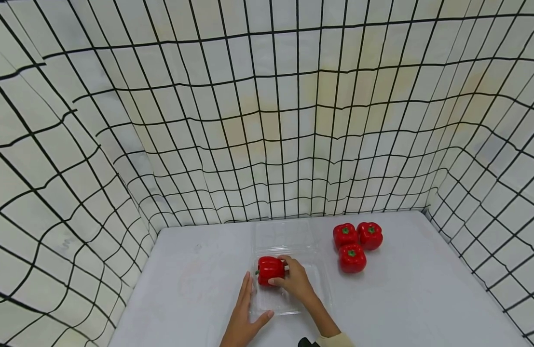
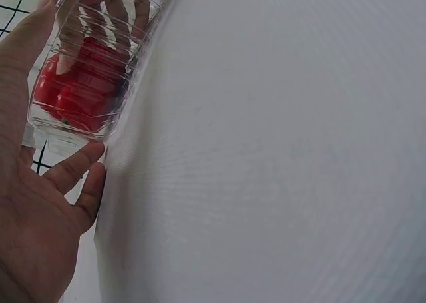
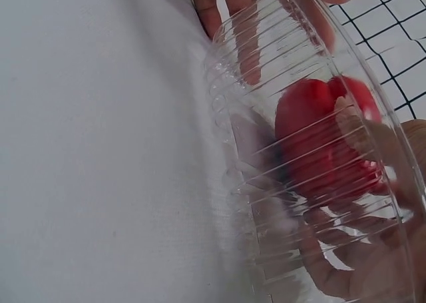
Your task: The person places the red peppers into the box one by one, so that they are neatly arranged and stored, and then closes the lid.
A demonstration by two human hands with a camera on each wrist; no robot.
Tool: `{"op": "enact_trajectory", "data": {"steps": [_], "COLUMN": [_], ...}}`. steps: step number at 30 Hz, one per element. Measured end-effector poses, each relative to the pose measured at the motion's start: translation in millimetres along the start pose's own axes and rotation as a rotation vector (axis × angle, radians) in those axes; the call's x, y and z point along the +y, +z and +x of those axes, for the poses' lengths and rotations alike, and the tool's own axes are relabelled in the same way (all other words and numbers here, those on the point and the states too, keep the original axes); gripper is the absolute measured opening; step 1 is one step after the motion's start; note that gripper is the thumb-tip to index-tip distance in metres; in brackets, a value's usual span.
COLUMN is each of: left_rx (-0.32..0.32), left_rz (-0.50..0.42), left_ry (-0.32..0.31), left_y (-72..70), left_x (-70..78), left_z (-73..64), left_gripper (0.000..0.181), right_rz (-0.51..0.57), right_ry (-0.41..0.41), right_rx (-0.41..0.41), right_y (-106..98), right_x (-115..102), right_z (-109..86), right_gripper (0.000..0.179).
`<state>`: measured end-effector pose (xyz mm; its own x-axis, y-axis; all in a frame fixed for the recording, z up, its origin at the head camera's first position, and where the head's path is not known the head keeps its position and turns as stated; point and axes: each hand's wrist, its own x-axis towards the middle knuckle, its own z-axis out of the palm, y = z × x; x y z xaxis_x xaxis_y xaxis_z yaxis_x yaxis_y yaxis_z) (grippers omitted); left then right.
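A red bell pepper (image 1: 267,271) lies on its side in the left part of a clear plastic clamshell box (image 1: 288,307), its green stem facing left. My right hand (image 1: 299,282) holds the pepper from the right, thumb at the front and fingers behind. At the box's left side rests my left hand (image 1: 242,318), fingers straight along the wall and thumb spread toward the front. Through the ribbed wall, the left wrist view shows the pepper (image 2: 86,93) beyond the left hand (image 2: 43,226). The right wrist view shows the right hand (image 3: 373,270) around the pepper (image 3: 309,133).
The box's clear lid (image 1: 284,235) lies folded back behind it. To the right, three more red peppers (image 1: 352,259) stand close together, stems up. A white table (image 1: 193,270) carries everything, with black netting (image 1: 293,140) over white sheeting around its back and sides.
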<state>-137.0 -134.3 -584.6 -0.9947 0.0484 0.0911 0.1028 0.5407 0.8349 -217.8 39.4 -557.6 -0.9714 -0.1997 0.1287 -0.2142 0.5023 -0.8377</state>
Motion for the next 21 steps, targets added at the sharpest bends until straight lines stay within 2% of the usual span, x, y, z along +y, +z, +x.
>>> {"op": "enact_trajectory", "data": {"steps": [12, 18, 21], "left_rx": [0.006, 0.017, 0.017], "left_rz": [0.004, 0.029, 0.031], "left_ry": [-0.009, 0.003, -0.015], "left_y": [0.4, 1.2, 1.6], "left_x": [0.9, 0.6, 0.8], "left_z": [-1.9, -0.6, 0.0], "left_gripper": [0.102, 0.102, 0.102], "right_rz": [-0.019, -0.050, -0.063], "right_ry": [0.045, 0.083, 0.105], "right_rx": [-0.036, -0.020, -0.007], "right_y": [-3, -9, -14], "right_x": [-2, -2, -3], "right_z": [-1.5, -1.9, -1.9], "right_gripper": [0.073, 0.074, 0.073]}}
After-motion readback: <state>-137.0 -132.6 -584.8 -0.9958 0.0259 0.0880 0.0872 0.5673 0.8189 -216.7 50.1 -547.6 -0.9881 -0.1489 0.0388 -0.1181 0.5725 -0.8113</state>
